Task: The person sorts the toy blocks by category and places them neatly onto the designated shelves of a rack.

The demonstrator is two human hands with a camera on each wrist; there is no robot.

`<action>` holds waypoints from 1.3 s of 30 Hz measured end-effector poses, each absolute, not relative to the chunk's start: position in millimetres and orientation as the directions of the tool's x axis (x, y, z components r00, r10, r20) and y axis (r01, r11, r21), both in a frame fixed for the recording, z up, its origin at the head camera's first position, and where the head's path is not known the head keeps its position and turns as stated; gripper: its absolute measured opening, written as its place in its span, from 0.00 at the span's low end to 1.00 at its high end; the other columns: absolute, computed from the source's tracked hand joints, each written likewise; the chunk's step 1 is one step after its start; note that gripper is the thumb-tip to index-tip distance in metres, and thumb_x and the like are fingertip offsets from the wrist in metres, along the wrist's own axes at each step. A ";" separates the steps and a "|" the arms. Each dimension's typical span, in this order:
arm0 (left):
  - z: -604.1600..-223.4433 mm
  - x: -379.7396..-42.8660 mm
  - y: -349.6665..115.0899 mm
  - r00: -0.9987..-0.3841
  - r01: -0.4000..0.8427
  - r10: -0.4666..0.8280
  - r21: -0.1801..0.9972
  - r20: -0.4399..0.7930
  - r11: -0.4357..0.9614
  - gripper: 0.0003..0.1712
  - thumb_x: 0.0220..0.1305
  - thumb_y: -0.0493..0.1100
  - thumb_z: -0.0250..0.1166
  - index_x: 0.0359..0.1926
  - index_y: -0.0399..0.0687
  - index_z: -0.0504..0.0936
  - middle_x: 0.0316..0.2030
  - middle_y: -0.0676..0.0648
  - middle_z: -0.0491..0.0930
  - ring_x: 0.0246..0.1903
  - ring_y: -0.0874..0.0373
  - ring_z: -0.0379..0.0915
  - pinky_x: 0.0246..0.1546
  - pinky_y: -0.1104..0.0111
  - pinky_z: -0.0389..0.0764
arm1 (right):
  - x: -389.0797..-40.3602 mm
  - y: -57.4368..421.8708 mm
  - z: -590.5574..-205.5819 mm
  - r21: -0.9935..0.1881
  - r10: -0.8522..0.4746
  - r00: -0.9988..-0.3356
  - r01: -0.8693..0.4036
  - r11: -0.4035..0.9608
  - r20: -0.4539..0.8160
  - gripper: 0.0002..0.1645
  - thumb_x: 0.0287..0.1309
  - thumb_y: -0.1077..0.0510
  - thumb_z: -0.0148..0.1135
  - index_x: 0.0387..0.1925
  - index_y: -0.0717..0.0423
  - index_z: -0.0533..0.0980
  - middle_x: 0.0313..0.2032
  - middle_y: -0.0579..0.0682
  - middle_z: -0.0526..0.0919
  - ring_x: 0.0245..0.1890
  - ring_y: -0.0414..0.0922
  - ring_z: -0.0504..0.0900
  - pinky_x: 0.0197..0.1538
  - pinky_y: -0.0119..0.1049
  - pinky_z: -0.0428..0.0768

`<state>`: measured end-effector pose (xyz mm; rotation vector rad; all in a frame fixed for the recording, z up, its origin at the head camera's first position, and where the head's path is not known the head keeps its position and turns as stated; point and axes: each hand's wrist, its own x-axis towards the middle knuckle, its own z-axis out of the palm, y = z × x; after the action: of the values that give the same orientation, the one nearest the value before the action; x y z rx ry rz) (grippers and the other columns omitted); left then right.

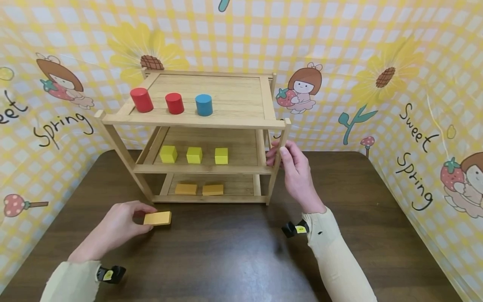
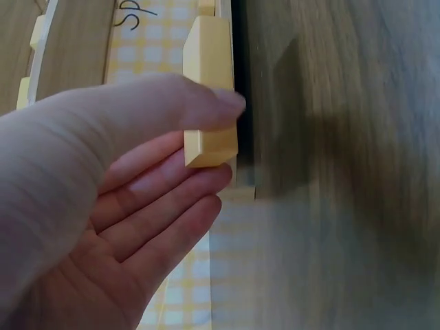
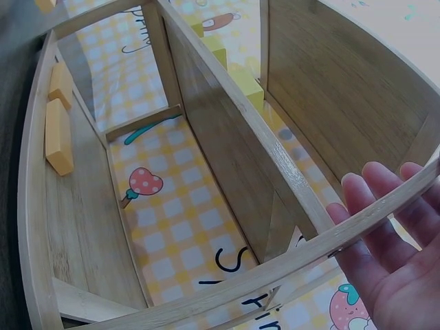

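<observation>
My left hand (image 1: 120, 225) pinches a light orange rectangular block (image 1: 158, 218) between thumb and fingers, in front of the shelf's lower left corner. In the left wrist view the thumb lies across this block (image 2: 210, 55), with other fingers extended below. My right hand (image 1: 298, 178) holds the front right post of a three-tier wooden shelf (image 1: 226, 123), thumb in front and fingers behind. The right wrist view shows those fingers (image 3: 385, 237) passing behind the post; the thumb is not visible there. Two similar orange blocks (image 1: 213, 190) lie on the bottom tier.
On the top tier stand two red cylinders (image 1: 141, 100) and a blue cylinder (image 1: 204, 105). Three yellow cubes (image 1: 194, 155) sit in a row on the middle tier. The shelf stands on a dark wooden table (image 1: 226, 251), with a checked cloth (image 1: 241, 33) behind it.
</observation>
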<state>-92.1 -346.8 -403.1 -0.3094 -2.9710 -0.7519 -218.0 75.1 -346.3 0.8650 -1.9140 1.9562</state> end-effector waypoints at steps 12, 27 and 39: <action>-405.9 -103.5 -320.4 -0.960 0.276 0.219 0.479 0.172 0.833 0.19 0.48 0.34 0.79 0.44 0.44 0.89 0.43 0.48 0.85 0.40 0.51 0.81 0.41 0.53 0.81 | -218.1 74.6 -347.6 -0.813 -0.208 -0.788 -0.576 -0.084 0.580 0.17 0.81 0.58 0.44 0.55 0.66 0.74 0.41 0.63 0.81 0.36 0.57 0.83 0.46 0.45 0.83; -411.0 -119.9 -285.6 -0.956 0.291 0.262 0.545 0.133 0.786 0.19 0.49 0.35 0.80 0.44 0.48 0.88 0.44 0.50 0.85 0.42 0.53 0.80 0.45 0.53 0.81 | -219.0 75.6 -348.0 -0.810 -0.205 -0.786 -0.584 -0.062 0.583 0.18 0.81 0.58 0.43 0.55 0.65 0.75 0.41 0.61 0.82 0.36 0.58 0.83 0.44 0.45 0.83; -418.1 -134.3 -260.7 -0.949 0.297 0.299 0.587 0.097 0.753 0.18 0.53 0.36 0.78 0.47 0.50 0.87 0.45 0.54 0.83 0.45 0.53 0.79 0.48 0.53 0.81 | -219.3 75.4 -348.6 -0.806 -0.200 -0.784 -0.589 -0.056 0.587 0.17 0.81 0.58 0.43 0.55 0.64 0.75 0.40 0.61 0.82 0.35 0.58 0.83 0.44 0.44 0.83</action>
<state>-134.3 -260.7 -418.1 -0.5008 -2.9441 -0.9853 -219.3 75.4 -348.6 0.8465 -1.9330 1.9125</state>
